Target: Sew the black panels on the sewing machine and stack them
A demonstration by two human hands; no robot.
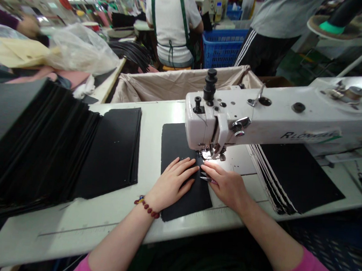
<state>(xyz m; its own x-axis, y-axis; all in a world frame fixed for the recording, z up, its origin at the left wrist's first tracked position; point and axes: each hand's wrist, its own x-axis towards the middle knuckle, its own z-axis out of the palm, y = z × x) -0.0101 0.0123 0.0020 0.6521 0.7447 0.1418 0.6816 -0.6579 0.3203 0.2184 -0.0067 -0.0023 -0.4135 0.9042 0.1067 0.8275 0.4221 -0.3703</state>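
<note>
A stack of black sheets (82, 153) lies on the table (150, 150), the left hand (177, 179) rests flat, fingers extended, gripping nothing, on a black panel (188, 201) lying partly under the sewing machine (273, 109), the right hand (227, 187) half-curls around small scissors (205, 178), and a second pile (299, 178) sits farther right.

Straight ahead of you, at twelve o'clock, your black panel (188, 201) lies flat, a plain, dark rectangle with its long sides slanting from eleven toward five. At its three o'clock edge, your small snips (206, 178) point their silvery blades toward nine, handles mostly hidden.
</note>
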